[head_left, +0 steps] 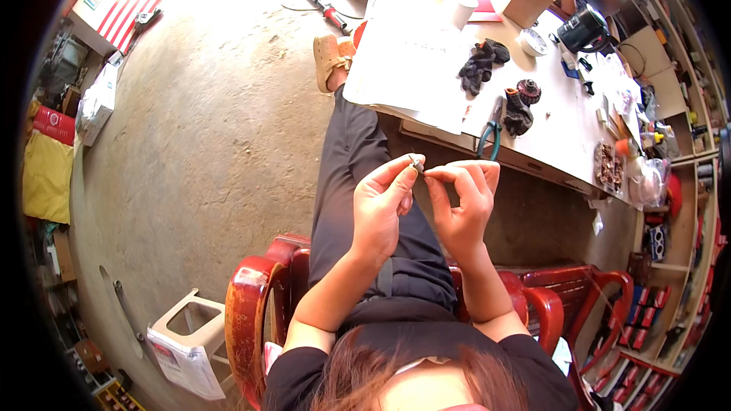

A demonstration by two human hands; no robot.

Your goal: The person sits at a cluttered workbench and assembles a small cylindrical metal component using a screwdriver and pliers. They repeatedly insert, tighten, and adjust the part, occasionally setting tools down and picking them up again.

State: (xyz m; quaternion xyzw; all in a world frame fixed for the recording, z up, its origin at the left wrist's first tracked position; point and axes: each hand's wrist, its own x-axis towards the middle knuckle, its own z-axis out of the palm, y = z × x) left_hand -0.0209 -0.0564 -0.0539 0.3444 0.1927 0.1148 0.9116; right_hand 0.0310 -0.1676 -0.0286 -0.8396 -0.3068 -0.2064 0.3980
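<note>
My left hand is raised over my lap, thumb and forefinger pinching a small silvery metal piece. Close beside it, my right hand is closed in a pinch at the right edge of that same piece. The part is too small for its kind to be told. Beyond my right hand, at the table's near edge, lie pliers with teal handles. Past them are dark work gloves and a dark, ribbed round part.
The white table carries a black mug, a roll of tape and a box of small brown parts. Another person sits across it. Red wooden chair arms flank me; a beige stool stands at left. Shelves line the right.
</note>
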